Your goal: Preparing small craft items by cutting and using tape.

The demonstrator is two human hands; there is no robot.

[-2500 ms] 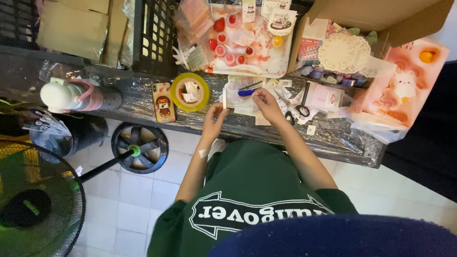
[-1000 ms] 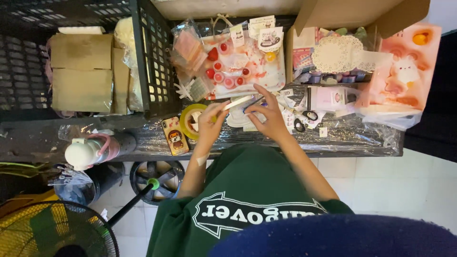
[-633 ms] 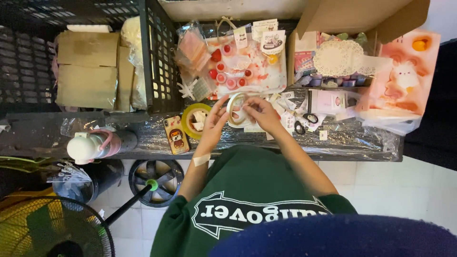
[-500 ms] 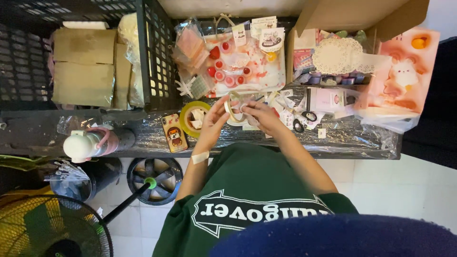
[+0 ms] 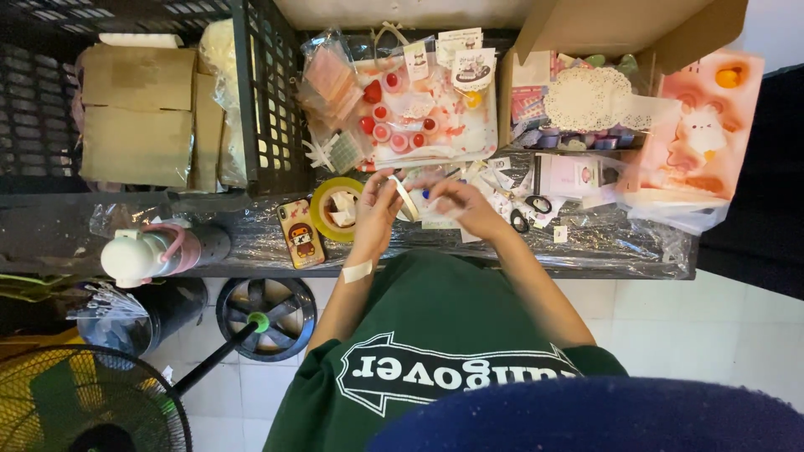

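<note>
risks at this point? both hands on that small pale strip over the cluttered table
1. The pale strip is pinched between the left hand and right hand; being thin, it could fold or stick to the fingers.
2. Small paper pieces and scissors lie close to the right hand; a sweep could scatter them.
3. The phone and bottle sit near the table's front edge and might get knocked off.

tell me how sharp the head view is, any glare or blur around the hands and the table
Head view: even, soft indoor light with no hard shadows; the left hand and right hand are slightly motion-blurred, and so is the small strip they hold between them; the clear plastic sheet on the table shows crinkled white glare; the dark blue shape along the bottom edge is close and out of focus.
</note>
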